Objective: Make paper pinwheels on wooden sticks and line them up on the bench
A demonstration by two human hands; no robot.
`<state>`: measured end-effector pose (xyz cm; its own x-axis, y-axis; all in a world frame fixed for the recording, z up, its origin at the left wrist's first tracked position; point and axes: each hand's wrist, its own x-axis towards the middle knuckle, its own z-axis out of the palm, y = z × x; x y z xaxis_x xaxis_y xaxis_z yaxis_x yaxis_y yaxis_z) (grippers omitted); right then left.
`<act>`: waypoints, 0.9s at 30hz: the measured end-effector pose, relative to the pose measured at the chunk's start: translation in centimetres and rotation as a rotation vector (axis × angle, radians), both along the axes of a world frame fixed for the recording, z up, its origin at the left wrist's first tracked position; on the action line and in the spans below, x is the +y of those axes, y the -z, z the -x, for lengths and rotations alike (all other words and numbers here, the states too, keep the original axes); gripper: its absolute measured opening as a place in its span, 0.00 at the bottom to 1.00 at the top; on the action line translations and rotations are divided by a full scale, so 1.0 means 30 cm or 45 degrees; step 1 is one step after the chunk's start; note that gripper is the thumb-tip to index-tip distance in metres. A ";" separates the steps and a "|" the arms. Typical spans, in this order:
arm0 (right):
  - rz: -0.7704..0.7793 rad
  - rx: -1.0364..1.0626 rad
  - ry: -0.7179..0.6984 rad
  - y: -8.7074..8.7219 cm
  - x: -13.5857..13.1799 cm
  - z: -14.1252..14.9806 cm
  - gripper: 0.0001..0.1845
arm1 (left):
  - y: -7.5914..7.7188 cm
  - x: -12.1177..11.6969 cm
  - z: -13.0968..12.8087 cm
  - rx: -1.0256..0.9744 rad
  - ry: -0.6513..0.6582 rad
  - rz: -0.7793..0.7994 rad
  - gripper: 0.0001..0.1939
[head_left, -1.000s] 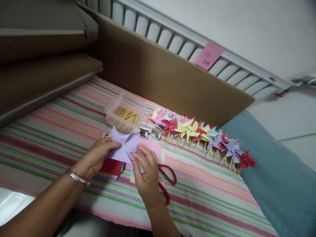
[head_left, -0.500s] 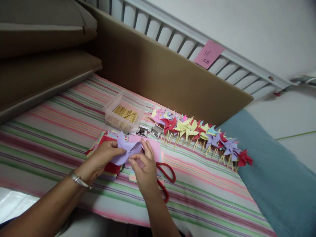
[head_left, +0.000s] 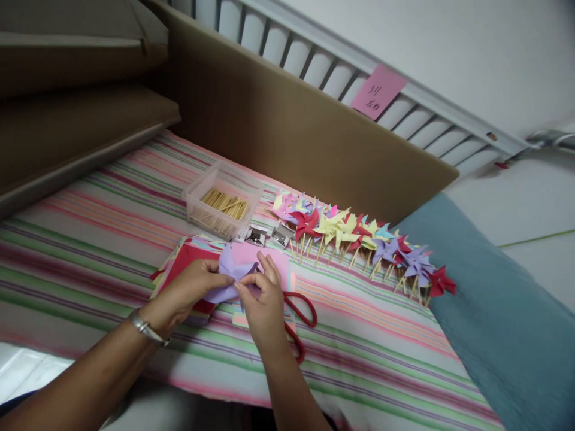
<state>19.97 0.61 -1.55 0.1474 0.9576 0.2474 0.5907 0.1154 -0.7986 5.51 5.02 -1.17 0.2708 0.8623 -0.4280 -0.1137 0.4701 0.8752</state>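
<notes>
Between my hands is a purple paper pinwheel (head_left: 229,269), some of its corners folded toward the middle. My left hand (head_left: 195,287) pinches it from the left, thumb near the centre. On the right side my right hand (head_left: 265,302) grips the paper between thumb and index finger, its other fingers raised. Beneath the hands lie a stack of coloured paper squares (head_left: 182,263), red on top, and pink paper (head_left: 281,263). Red-handled scissors (head_left: 309,314) rest just right of my right hand, their blades hidden.
A clear plastic box (head_left: 202,218) of short wooden sticks stands behind the hands, beside two small open boxes (head_left: 281,235) of metal pieces. Several finished pinwheels (head_left: 345,233) lie in a row along the cardboard panel (head_left: 314,143). Stacked brown packages (head_left: 81,131) sit at left on the striped cloth (head_left: 381,359).
A corner of the purple paper has been folded inward. My right fingertips have come closer to my left thumb at the pinwheel's centre. The view has shifted slightly.
</notes>
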 end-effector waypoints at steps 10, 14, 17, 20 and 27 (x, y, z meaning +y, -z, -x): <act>0.062 -0.019 0.031 0.000 0.008 0.005 0.05 | 0.015 0.012 0.004 0.072 0.082 -0.015 0.14; 0.104 -0.019 0.029 -0.025 0.005 -0.021 0.02 | 0.018 0.019 0.011 0.081 0.122 -0.046 0.12; -0.001 -0.015 0.065 -0.056 0.003 -0.055 0.12 | 0.018 0.023 0.020 0.125 0.154 -0.066 0.10; 0.071 0.056 -0.097 -0.072 0.001 -0.078 0.26 | 0.013 0.020 0.019 0.129 0.284 -0.087 0.08; 0.369 0.175 -0.414 -0.042 -0.004 -0.086 0.25 | -0.004 0.001 -0.028 0.303 0.509 -0.176 0.05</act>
